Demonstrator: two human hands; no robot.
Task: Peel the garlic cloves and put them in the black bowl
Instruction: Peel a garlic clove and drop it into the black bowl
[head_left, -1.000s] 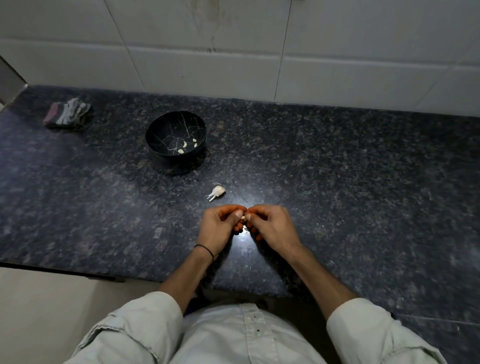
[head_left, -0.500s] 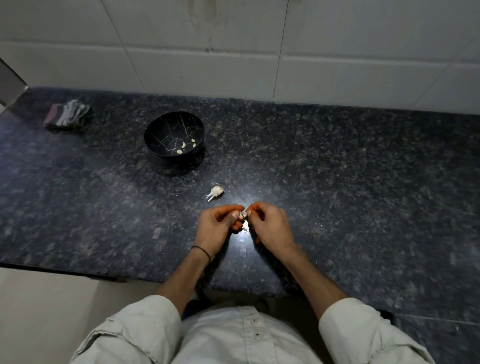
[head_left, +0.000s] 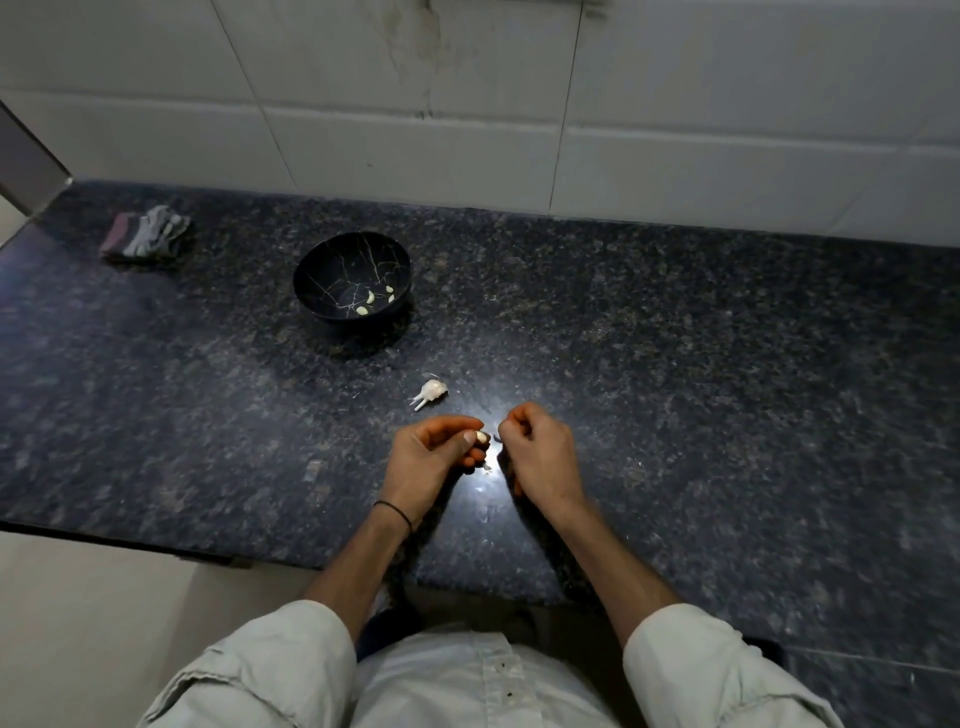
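1. The left hand (head_left: 431, 457) pinches a pale clove (head_left: 482, 437) between thumb and fingertips, over the bench (head_left: 675, 364).
2. The right hand (head_left: 540, 457) sits just beside it, fingers curled. Whether they pinch a scrap of skin is too small to tell.
3. To peel cleanly, steady the clove, catch the loose skin edge with a nail and strip along its length, not across.
4. Check that no skin clings, then drop it into the black bowl (head_left: 300, 280) on the far left, where peeled cloves (head_left: 370, 297) lie.
5. The garlic remnant (head_left: 430, 393) waits between bowl and hands.
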